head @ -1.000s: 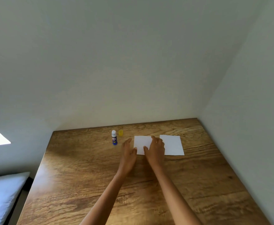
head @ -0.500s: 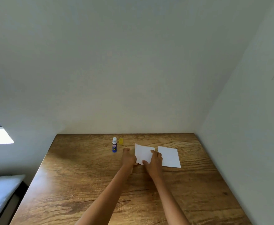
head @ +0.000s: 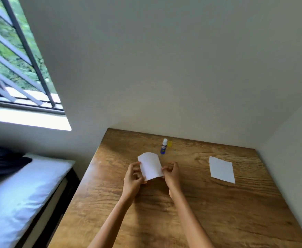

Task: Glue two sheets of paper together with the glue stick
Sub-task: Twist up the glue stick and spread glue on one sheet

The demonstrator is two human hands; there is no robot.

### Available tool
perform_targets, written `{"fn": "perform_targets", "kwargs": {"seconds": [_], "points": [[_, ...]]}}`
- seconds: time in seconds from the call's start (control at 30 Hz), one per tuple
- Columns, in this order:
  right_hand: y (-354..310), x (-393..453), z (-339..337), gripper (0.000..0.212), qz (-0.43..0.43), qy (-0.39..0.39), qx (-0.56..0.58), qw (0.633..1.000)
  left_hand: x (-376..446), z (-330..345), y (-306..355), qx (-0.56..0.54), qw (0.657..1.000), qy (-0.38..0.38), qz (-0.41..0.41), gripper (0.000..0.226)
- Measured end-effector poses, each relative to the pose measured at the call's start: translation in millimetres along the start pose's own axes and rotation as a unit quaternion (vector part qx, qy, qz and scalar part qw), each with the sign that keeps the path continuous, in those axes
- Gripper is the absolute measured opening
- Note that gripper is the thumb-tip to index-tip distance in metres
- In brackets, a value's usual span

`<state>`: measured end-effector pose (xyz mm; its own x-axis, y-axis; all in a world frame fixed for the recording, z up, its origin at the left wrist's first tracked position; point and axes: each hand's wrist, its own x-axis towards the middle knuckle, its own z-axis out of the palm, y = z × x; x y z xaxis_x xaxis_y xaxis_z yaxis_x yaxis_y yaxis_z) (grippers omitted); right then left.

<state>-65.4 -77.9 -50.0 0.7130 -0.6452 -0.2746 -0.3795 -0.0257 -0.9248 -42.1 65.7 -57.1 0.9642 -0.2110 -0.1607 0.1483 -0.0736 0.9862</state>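
Holding 1 white sheet (head: 151,166) between both hands, lifted off the wooden table (head: 200,212) and bent in a curve. Left hand (head: 133,178) with fingers curled, pinching the sheet's left edge; right hand (head: 170,173) likewise curled, pinching the right edge. Lying flat well to the right of the right hand, a 2nd sheet (head: 221,170). Standing upright just beyond the held sheet, the glue stick (head: 164,146), with its yellow cap (head: 169,144) beside it. Far left, a bed (head: 21,194) and a barred window (head: 12,59).
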Motion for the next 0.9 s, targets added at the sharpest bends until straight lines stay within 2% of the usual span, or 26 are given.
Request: {"fn": "perform_targets", "kwargs": {"seconds": [0.1,0.17,0.27,0.37,0.43,0.5,0.63,0.73,0.83,0.9], "points": [[0,0,12,0.023,-0.054,-0.003,-0.071,0.996,-3,-14,-6,0.109,0.992,0.024,0.051,0.051],[0,2,16,0.018,-0.086,0.009,-0.112,0.99,-1,-18,-13,0.222,0.971,0.033,0.083,0.052],[3,7,15,0.015,-0.118,0.01,-0.178,0.977,6,-26,-21,0.417,0.898,0.029,0.137,0.046],[10,14,8,0.021,-0.148,0.04,-0.211,0.965,10,-35,-28,0.503,0.847,-0.001,0.175,0.04],[9,21,1,0.031,-0.154,0.079,-0.182,0.968,11,-37,-32,0.536,0.825,-0.012,0.177,0.045],[3,31,-2,0.045,-0.163,0.092,-0.159,0.969,12,-36,-34,0.546,0.819,-0.02,0.176,0.05],[-20,54,10,0.06,-0.173,0.046,-0.16,0.971,11,-36,-33,0.541,0.822,-0.018,0.174,0.055],[-24,67,25,0.05,-0.194,0.039,-0.169,0.966,10,-38,-33,0.55,0.818,-0.016,0.168,0.056],[-24,74,31,0.018,-0.203,0.032,-0.15,0.967,10,-37,-34,0.557,0.814,-0.016,0.165,0.058],[-25,71,30,0.017,-0.208,0.014,-0.117,0.971,11,-37,-36,0.568,0.807,-0.018,0.162,0.062]]}}
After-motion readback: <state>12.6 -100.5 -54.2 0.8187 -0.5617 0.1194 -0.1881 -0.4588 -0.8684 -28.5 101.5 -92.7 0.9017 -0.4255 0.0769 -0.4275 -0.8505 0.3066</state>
